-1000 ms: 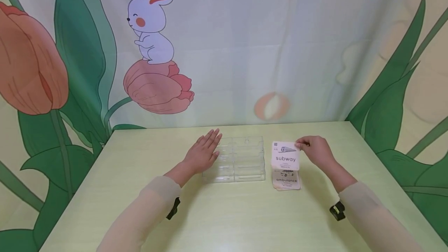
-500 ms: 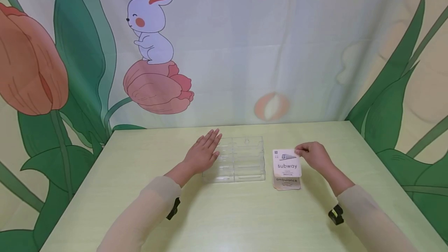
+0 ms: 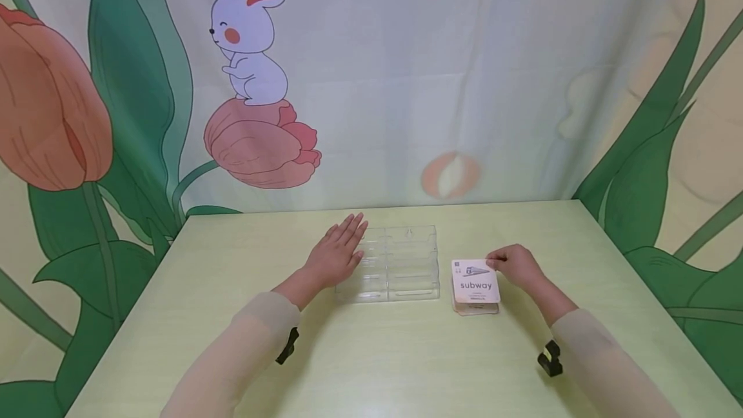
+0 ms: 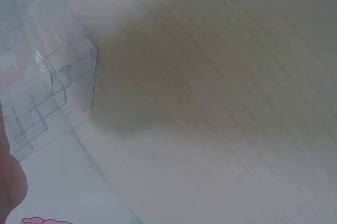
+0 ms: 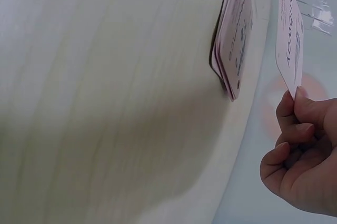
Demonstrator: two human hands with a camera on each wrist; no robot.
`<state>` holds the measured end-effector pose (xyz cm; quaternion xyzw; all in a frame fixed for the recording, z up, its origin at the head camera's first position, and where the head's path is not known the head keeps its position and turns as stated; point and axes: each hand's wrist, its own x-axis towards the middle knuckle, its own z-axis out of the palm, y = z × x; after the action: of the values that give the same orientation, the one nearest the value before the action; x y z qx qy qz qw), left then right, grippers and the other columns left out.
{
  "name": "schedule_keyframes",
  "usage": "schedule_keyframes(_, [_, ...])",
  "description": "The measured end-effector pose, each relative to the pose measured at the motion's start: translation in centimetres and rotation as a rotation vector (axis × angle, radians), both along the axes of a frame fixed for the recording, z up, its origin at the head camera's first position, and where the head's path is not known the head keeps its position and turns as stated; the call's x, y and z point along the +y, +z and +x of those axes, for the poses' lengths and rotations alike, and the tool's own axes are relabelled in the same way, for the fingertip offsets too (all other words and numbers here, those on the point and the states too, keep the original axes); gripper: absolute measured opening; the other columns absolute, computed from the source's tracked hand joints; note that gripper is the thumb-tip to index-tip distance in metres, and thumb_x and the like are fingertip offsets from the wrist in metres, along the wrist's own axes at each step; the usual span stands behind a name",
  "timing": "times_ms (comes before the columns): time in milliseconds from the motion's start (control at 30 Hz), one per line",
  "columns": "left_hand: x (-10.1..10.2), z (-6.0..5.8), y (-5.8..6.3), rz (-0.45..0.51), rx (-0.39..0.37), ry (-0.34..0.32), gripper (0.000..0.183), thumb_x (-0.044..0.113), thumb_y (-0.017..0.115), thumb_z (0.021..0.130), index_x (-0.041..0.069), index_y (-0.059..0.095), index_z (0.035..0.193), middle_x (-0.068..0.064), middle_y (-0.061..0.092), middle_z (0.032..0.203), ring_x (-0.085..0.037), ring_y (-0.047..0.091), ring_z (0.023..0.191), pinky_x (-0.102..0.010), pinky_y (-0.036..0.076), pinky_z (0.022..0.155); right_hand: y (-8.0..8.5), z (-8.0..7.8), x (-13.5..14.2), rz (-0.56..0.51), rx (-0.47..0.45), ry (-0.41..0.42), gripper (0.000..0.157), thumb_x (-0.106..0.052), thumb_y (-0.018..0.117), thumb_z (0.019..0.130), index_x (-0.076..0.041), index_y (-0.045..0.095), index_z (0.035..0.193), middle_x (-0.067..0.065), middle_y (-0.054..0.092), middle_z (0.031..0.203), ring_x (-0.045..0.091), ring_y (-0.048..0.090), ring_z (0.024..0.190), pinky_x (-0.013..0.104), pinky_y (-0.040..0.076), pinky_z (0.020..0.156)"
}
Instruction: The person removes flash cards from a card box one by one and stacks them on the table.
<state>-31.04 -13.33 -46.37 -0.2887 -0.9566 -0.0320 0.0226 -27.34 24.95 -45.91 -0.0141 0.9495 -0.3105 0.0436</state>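
My right hand (image 3: 518, 266) pinches one corner of a flash card printed "subway" (image 3: 476, 284) between thumb and forefinger. In the right wrist view the subway card (image 5: 289, 37) is raised clear above a small stack of cards (image 5: 234, 40) whose top one reads "ambulance". From the head, it covers most of that stack (image 3: 477, 309). A clear plastic card rack (image 3: 412, 266) with rows of pockets stands just left of the cards. My left hand (image 3: 333, 257) lies with straight fingers against the rack's left side. In the left wrist view the rack (image 4: 47, 61) shows at upper left.
The pale wooden table (image 3: 395, 360) holds the rack and cards near its middle. Behind its far edge hangs a cloth backdrop (image 3: 377, 95) printed with a rabbit and tulips. Black straps (image 3: 550, 358) are worn at the wrists.
My right hand has brought the subway card toward me, from the far side of the stack to over it, covering the ambulance card in the head view. The left hand has stayed still.
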Motion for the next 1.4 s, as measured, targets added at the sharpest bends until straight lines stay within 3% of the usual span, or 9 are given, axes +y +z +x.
schedule_keyframes(500, [0.0,-0.1,-0.1,0.000,0.000,0.004,0.066,0.032,0.039,0.110,0.003,0.014,0.164,-0.015,0.011,0.174,-0.033,0.011,0.163,-0.051,0.016,0.133,-1.3,-0.6,-0.2,0.024,-0.051,0.004,0.025,-0.006,0.063,0.099,0.011,0.071,0.114,0.029,0.073,0.114,0.032,0.068,0.096,0.044,0.057,0.086])
schedule_keyframes(867, [0.1,-0.1,-0.1,-0.013,0.009,0.006,0.066,0.033,0.039,0.110,0.003,0.014,0.164,-0.014,0.011,0.174,-0.033,0.011,0.163,-0.050,0.016,0.133,-2.2,-0.7,0.0,0.061,-0.018,0.017,0.021,-0.005,0.065,0.097,0.011,0.074,0.107,0.027,0.075,0.108,0.030,0.067,0.091,0.047,0.056,0.087])
schedule_keyframes(1400, [0.1,0.1,0.2,-0.029,-0.024,0.019,0.066,0.031,0.039,0.110,0.003,0.013,0.164,-0.014,0.009,0.175,-0.033,0.009,0.163,-0.051,0.015,0.133,-3.1,-0.8,0.1,0.077,-0.050,0.000,0.019,-0.008,0.068,0.095,0.006,0.077,0.104,0.023,0.076,0.109,0.029,0.066,0.094,0.048,0.055,0.090])
